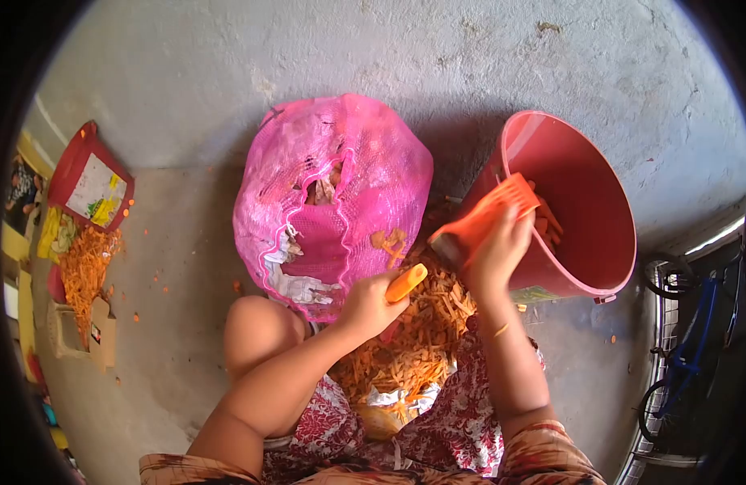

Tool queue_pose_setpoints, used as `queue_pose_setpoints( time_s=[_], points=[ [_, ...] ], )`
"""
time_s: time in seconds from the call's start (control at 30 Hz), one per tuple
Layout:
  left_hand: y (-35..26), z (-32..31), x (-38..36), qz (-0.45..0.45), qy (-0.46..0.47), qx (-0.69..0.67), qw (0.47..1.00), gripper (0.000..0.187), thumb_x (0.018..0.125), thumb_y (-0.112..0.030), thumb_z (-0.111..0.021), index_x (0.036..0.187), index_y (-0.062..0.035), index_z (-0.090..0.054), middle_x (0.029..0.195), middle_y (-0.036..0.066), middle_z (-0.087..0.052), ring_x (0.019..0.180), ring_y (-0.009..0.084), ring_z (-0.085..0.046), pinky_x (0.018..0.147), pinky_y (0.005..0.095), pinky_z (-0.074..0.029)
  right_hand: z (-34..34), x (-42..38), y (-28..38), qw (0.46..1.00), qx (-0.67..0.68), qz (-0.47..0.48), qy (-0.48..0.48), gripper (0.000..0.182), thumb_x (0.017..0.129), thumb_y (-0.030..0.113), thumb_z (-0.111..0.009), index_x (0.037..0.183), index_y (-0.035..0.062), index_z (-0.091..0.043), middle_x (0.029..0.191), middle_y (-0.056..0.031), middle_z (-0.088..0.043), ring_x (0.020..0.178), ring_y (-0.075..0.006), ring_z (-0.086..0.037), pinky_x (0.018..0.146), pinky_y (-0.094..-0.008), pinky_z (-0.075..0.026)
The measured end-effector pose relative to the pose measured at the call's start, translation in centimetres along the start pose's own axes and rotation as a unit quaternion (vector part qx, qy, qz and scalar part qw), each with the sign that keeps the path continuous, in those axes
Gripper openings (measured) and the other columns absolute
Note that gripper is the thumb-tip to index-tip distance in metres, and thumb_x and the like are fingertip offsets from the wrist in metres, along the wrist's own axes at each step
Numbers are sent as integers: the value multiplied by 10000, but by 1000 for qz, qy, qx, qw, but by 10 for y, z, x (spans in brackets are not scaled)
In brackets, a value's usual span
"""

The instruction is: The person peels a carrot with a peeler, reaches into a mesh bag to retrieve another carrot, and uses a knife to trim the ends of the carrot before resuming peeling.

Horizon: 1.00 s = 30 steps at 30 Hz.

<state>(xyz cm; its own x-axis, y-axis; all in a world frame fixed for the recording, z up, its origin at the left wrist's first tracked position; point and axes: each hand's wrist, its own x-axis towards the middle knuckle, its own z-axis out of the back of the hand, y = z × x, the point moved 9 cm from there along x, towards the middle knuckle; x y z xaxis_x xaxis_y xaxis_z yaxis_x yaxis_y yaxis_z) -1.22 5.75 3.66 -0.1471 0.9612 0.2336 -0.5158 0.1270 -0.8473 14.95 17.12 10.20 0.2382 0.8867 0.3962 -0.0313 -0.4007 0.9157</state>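
My left hand [370, 305] is closed around an orange handle-like piece [407, 283] with a small mark or hole near its tip; its other end is hidden in my fist. My right hand [501, 246] grips a broad, flat, bright orange plastic-looking tool [488, 217], ridged at its upper edge and dark at its lower left end. That tool is tilted at the left rim of a red bucket [587, 194], where orange sticks [548, 222] lie inside. Below my hands, between my legs, spreads a heap of orange peelings [405, 343].
A pink mesh sack [332, 194] stands against the grey wall [389, 48]. At left, a tipped red bucket [86, 178] lies by shredded orange peelings [86, 271] and a cardboard box [98, 331]. A blue bicycle [688, 347] is beyond the right edge.
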Motion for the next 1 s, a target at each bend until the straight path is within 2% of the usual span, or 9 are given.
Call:
queue_pose_setpoints(
  time_s=[0.1, 0.3, 0.43, 0.5, 0.57, 0.6, 0.67, 0.77, 1.0],
  points=[
    [-6, 2, 3, -17, -25, -25, 999, 141, 673, -89, -617, 714, 2, -517, 583, 150, -520, 519, 280, -544, 484, 337, -403, -25, -45, 41, 983, -124, 125, 58, 180, 862, 145, -429, 917, -26, -441, 714, -149, -506, 637, -223, -481, 645, -314, -415],
    [-6, 2, -1, 9, -4, 6, 1000, 140, 673, -95, -615, 749, -4, -540, 584, 154, -521, 527, 284, -552, 488, 330, -407, 27, 23, 0, 992, -62, 42, -101, 257, 883, 217, -401, 893, -38, -431, 772, -145, -520, 650, -238, -495, 618, -329, -415],
    [-8, 2, 2, -13, -14, -15, 1000, 133, 680, -98, -608, 760, -11, -546, 586, 151, -525, 526, 281, -553, 492, 322, -413, -25, -52, 45, 977, -117, 150, 97, 227, 881, 183, -417, 974, -23, -431, 778, -144, -544, 654, -225, -528, 626, -310, -430],
    [-4, 2, 0, -7, -7, -9, 1000, 133, 680, -94, -606, 763, -10, -547, 591, 150, -528, 526, 277, -554, 494, 319, -416, -21, -26, 16, 996, -49, 22, 72, 205, 882, 180, -412, 902, -23, -433, 749, -150, -526, 589, -209, -485, 569, -319, -416],
    [1, 0, 0, 23, 11, 24, 999, 136, 676, -86, -608, 768, -5, -547, 600, 151, -532, 528, 270, -555, 497, 315, -419, 8, 7, 18, 980, -123, 133, -81, 200, 893, 175, -386, 868, -19, -430, 733, -128, -507, 588, -177, -470, 553, -311, -403],
    [4, -1, -2, 14, -3, 4, 1000, 139, 672, -75, -609, 764, 4, -542, 595, 152, -530, 513, 257, -547, 494, 312, -416, 21, 22, -3, 996, -16, 15, -84, 204, 902, 170, -360, 865, -19, -426, 725, -105, -494, 611, -155, -468, 573, -296, -403],
    [0, 0, 0, 14, -1, -4, 1000, 138, 672, -71, -609, 763, 8, -540, 590, 151, -527, 505, 246, -542, 493, 311, -414, 2, -1, 36, 988, 102, 69, 90, 218, 892, 179, -379, 999, 0, -444, 815, -87, -517, 679, -146, -481, 645, -276, -414],
    [-1, 1, 0, 3, -7, -3, 1000, 134, 673, -65, -607, 762, 8, -539, 577, 148, -521, 493, 241, -536, 489, 312, -410, -26, -53, 46, 979, -103, 156, 82, 178, 869, 165, -424, 934, 0, -439, 722, -130, -513, 593, -176, -473, 560, -307, -413],
    [-4, 0, -2, 9, 9, 5, 1000, 133, 671, -65, -610, 768, -1, -546, 575, 141, -525, 486, 253, -530, 477, 322, -408, 13, 9, 13, 994, -57, 71, -62, 190, 879, 169, -402, 886, -18, -437, 754, -158, -519, 652, -224, -506, 604, -321, -414]
  ],
)
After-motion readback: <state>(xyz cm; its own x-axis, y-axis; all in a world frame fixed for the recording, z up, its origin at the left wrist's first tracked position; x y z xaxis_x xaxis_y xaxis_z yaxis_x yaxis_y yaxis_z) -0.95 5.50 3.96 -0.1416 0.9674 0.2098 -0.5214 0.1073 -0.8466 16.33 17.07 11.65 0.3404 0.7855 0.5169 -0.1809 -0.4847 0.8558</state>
